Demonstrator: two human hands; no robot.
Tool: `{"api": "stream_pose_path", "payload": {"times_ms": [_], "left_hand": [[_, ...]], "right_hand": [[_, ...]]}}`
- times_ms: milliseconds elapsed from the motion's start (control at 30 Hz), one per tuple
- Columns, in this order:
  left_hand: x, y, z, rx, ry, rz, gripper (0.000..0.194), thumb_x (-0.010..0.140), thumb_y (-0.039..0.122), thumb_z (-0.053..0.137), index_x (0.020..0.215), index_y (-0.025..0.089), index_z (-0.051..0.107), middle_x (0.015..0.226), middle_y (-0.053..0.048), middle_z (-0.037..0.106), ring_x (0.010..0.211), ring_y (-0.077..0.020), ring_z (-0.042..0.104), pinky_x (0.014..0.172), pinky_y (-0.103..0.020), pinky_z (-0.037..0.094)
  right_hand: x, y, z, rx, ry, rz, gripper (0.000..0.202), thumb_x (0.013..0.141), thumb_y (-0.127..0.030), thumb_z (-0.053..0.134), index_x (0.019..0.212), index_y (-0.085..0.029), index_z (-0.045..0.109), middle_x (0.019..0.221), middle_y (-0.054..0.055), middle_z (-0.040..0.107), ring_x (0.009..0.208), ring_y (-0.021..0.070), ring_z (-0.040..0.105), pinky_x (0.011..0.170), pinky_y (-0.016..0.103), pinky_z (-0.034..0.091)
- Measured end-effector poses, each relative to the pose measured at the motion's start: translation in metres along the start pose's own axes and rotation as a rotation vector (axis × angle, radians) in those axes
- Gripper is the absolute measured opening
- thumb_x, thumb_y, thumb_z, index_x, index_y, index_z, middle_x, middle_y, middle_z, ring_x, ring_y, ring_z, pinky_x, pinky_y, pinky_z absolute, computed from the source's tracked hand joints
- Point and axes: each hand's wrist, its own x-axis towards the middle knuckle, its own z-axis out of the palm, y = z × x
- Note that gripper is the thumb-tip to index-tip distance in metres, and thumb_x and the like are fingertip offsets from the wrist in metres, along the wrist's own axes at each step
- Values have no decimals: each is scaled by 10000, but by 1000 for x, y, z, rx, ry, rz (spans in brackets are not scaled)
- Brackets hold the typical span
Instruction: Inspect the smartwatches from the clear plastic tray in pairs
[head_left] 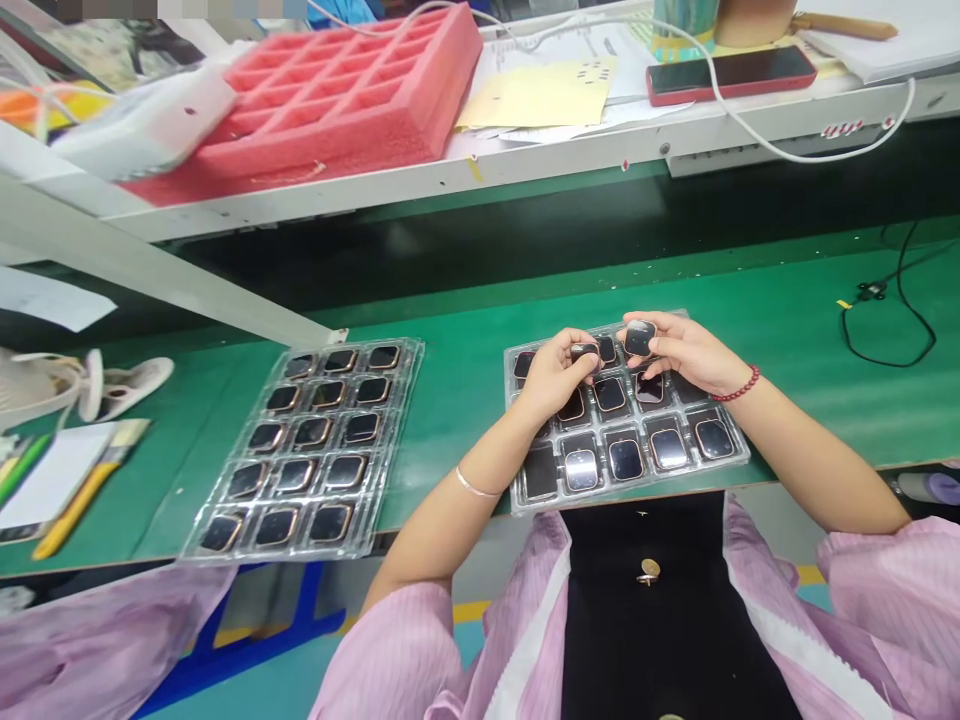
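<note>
A clear plastic tray [741, 452] with several square watch faces lies on the green table in front of me. Over its far left part, my left hand [559, 375] is closed on a dark watch face [584, 351]. Thumb and fingers of my right hand [694, 350] grip another watch face [640, 338], tilted up above the tray's far right part. Near the tray's left front corner one compartment shows no watch face. Further left stands a second clear tray [409, 375], filled with several rows of watch faces.
Above the table runs a white shelf [555, 150] bearing a red foam tray [442, 90], papers and a red-edged phone [731, 76]. A slanting white post [225, 285] meets the table behind the left tray. A yellow brush [82, 500] lies far left, a black cable [900, 360] right.
</note>
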Motion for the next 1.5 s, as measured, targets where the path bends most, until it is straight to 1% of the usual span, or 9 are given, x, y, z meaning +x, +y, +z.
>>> {"api": "stream_pose_path", "payload": {"times_ms": [333,467,600,700,833,933,1067,1200,1500], "left_hand": [[6,-7,0,49,5,32,201,851,189,696,1040,144,640,837,-26,677,705,-115,649,612,-217,539],[9,-9,1,57,-1,58,183,877,173,662,1056,140,641,843,-32,697,679,-107,646,628,-223,537],[12,-11,4,94,11,91,206,878,143,651,1083,133,654,877,-30,711,603,-80,620,630,-226,525],[13,-11,5,97,10,122,212,872,139,663,1084,127,669,946,-39,728,612,-73,620,634,-219,524],[12,-7,5,77,-12,148,237,884,144,649,1113,125,705,1022,-65,743,717,-108,664,669,-230,543],[10,-4,3,99,-15,140,362,896,145,634,1251,147,706,979,-52,741,723,-124,681,767,-284,574],[11,-3,0,100,-17,85,518,930,153,602,1446,190,628,909,-35,712,763,-159,716,806,-320,582],[13,-6,-2,47,-47,70,533,943,204,635,1475,217,608,932,-46,695,790,-183,728,687,-279,545],[12,-5,-3,-121,9,36,616,746,340,861,1288,147,643,939,-36,689,643,-98,636,559,-209,470]], "right_hand": [[0,-6,-4,-298,116,-55,344,896,-314,703,1205,-166,669,1091,109,780,803,182,758,709,323,653],[-18,-6,-21,-790,391,-243,125,917,-298,631,946,-186,678,972,98,785,938,261,743,914,482,603],[-46,-1,-26,-1248,441,-354,109,880,-274,647,881,-192,718,1190,150,749,1218,373,640,1094,636,467],[-64,4,2,-1405,427,-467,151,903,-251,644,994,-181,743,1368,175,661,1361,404,525,1144,655,420],[-77,17,73,-1415,34,-594,133,958,-226,630,904,-193,747,1375,144,668,1399,386,489,1174,608,423],[-77,30,111,-1494,-98,-519,153,931,-217,683,1038,-119,731,1498,243,570,1442,455,442,1174,681,387],[-72,26,114,-1232,-231,-519,43,911,-155,659,916,-170,619,1451,220,615,1479,409,442,1174,655,408],[-56,4,85,-612,-443,-271,124,959,-186,626,928,-206,508,1088,103,772,1078,241,744,928,418,614],[29,-7,4,26,48,-13,537,678,-484,957,914,-174,587,819,16,725,582,94,658,481,153,547]]}}
